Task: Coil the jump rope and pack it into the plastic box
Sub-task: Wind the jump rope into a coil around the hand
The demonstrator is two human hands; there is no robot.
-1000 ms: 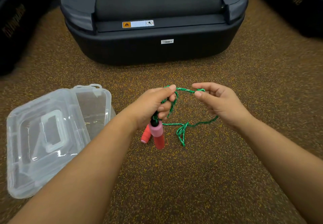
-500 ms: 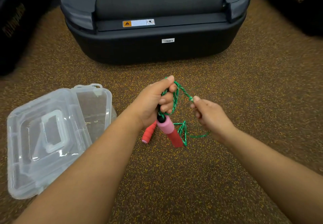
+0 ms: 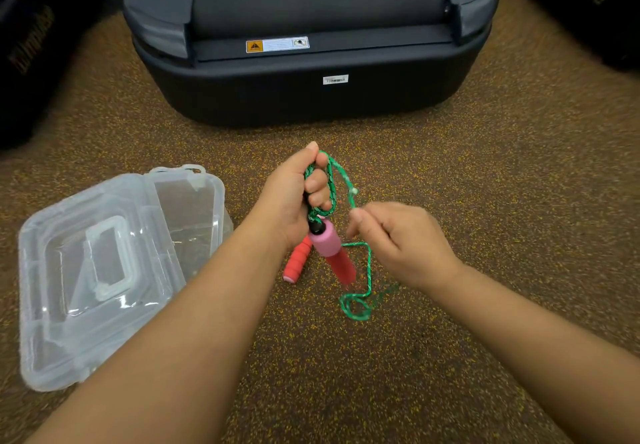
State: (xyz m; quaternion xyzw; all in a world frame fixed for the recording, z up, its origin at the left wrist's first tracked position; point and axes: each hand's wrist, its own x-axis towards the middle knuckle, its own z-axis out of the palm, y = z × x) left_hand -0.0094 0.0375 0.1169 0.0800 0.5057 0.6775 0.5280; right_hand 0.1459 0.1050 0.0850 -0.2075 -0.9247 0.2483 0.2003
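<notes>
My left hand [image 3: 294, 197] is closed around several loops of the green jump rope [image 3: 330, 184]. Both pink-and-red handles [image 3: 329, 246] hang below that fist. My right hand [image 3: 398, 239] pinches the free rope strand just right of the handles. The leftover rope [image 3: 360, 291] trails down to a small loop on the floor. The clear plastic box [image 3: 204, 201] lies open at the left, its lid [image 3: 86, 270] folded out toward me.
A large dark treadmill base [image 3: 311, 80] stands straight ahead on the speckled brown floor [image 3: 485, 166]. Dark equipment fills the far left [image 3: 27, 45] and far right [image 3: 588, 0] corners.
My right hand has swung from level with the left hand down and toward me, carrying the rope around the bundle. The slack on the floor has shortened. The left hand stayed put.
</notes>
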